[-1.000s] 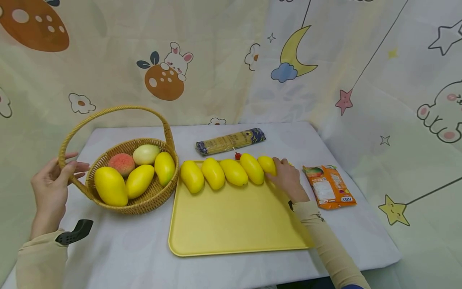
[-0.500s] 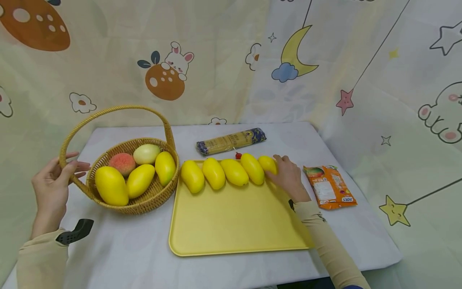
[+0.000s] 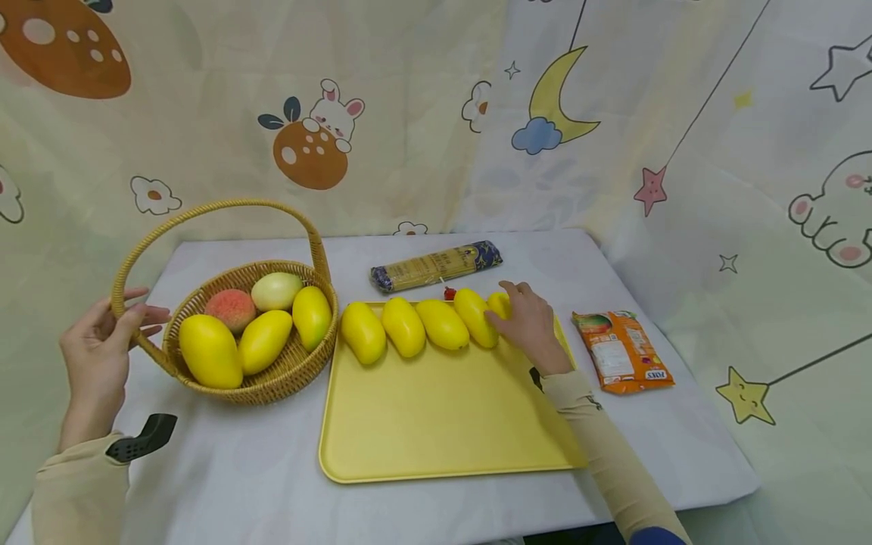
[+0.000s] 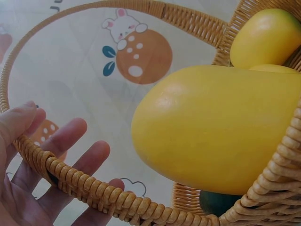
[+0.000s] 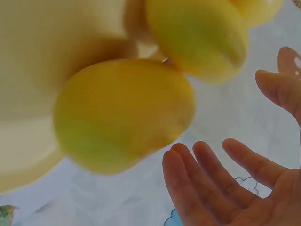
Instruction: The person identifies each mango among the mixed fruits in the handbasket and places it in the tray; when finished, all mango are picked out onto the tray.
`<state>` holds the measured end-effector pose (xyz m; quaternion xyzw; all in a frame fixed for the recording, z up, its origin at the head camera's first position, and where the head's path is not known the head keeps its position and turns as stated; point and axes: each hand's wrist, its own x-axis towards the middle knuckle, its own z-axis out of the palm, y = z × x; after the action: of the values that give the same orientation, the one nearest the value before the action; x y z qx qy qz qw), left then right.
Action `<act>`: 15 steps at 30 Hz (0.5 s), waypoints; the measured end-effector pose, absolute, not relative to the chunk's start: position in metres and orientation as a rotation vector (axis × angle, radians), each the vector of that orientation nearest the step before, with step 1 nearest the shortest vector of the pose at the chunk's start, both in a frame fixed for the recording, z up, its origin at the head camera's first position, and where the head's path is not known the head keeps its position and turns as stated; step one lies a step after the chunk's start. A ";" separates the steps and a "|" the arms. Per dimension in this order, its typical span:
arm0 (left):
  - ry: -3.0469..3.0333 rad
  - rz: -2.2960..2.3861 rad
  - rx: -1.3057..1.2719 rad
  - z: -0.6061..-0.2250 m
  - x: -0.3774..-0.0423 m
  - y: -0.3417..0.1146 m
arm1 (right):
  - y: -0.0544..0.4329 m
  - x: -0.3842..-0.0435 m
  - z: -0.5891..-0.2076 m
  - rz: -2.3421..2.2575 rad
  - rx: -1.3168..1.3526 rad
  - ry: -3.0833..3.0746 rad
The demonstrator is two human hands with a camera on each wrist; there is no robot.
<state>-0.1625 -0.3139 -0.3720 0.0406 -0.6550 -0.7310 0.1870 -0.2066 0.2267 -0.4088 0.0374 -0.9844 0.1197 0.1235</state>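
Observation:
My left hand [image 3: 98, 359] holds the wicker basket's handle [image 4: 94, 186] loosely between thumb and fingers, the fingertips poking inside the loop. The basket [image 3: 286, 384] contains several yellow mangoes [image 3: 210, 352], a peach [image 3: 232, 309] and a pale green fruit [image 3: 276, 291]. Along the back of the yellow tray [image 3: 443, 416] lies a row of mangoes [image 3: 443, 324]. At the row's right end my right hand [image 3: 533, 327] hovers by the last mango [image 5: 122, 113], partly covering it in the head view. Its fingers [image 5: 218, 174] are spread and apart from that mango in the right wrist view.
A long gold-and-blue packet [image 3: 436, 266] lies behind the tray, with a small red item [image 3: 450, 294] before it. An orange snack bag [image 3: 623, 353] rests right of the tray. Printed curtains [image 3: 409, 113] hang close behind the table.
My right hand has shifted a little left and its fingers have come away from the end mango. The left hand and the basket stay where they were.

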 end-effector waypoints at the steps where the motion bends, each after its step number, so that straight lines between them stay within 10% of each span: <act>1: -1.839 -2.062 0.113 -0.372 -0.163 -0.314 | 0.222 -0.207 -0.408 0.352 0.116 -2.875; 15: -1.845 -2.052 0.141 -0.373 -0.163 -0.314 | 0.111 -0.208 -0.397 0.382 0.492 -2.896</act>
<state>-0.1628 -0.3138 -0.3730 0.0500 -0.6559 -0.7294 0.1879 -0.2081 0.1114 -0.3974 0.1654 -0.9737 0.1285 0.0893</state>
